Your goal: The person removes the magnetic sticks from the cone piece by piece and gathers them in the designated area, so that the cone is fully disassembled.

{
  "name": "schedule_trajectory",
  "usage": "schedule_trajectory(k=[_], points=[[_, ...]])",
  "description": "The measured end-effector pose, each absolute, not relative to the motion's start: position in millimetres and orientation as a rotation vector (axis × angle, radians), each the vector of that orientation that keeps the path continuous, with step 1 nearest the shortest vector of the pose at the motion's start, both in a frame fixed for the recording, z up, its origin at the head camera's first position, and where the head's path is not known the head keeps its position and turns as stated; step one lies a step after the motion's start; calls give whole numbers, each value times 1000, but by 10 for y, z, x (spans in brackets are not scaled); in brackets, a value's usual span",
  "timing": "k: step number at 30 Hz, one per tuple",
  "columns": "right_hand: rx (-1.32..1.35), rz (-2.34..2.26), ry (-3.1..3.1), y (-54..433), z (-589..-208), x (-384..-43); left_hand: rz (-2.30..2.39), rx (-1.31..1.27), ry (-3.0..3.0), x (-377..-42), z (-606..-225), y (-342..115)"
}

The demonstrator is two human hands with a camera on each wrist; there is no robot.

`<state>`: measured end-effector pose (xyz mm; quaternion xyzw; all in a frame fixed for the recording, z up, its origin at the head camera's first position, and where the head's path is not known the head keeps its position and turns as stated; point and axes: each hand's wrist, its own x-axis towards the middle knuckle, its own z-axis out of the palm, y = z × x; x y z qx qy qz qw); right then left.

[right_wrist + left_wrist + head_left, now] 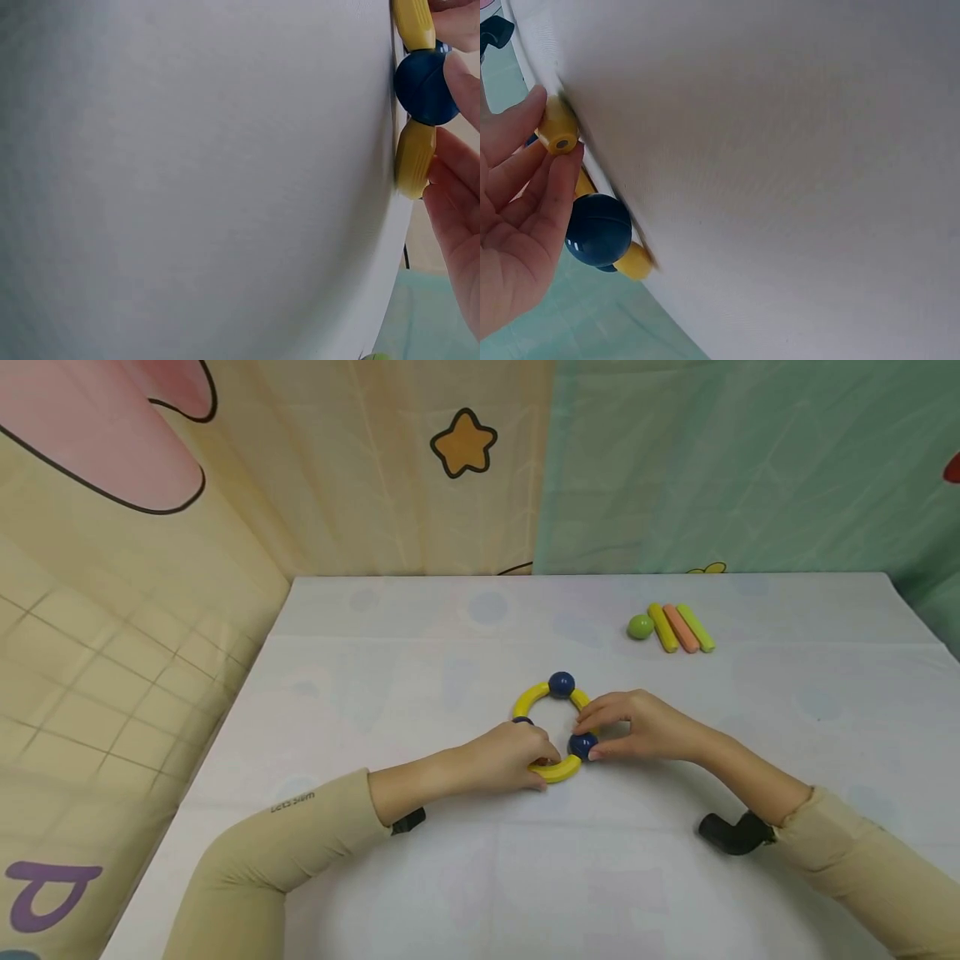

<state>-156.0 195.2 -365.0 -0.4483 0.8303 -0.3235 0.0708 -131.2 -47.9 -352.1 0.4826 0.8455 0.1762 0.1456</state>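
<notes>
Three blue balls and three yellow curved rods form a ring on the table, one blue ball at its far side. My left hand pinches the near yellow curved rod between thumb and fingers. In the left wrist view, this rod's bare end faces the camera, apart from the left blue ball. My right hand holds the near right blue ball, its thumb against the ball. Its other fingers lie along the right yellow rod. In the right wrist view, rods meet this ball on both sides.
Toward the back right lie a green ball and three straight rods: a yellow one, an orange one and a lime one. A white cloth covers the table; printed curtains hang behind it.
</notes>
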Motion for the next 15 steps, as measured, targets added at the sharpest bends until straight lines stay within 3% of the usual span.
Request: schedule_trajectory(k=[15], points=[[-1362,-963,2464,1964,-3646,-1591,526,1389,2421,-1308,-3540,-476]])
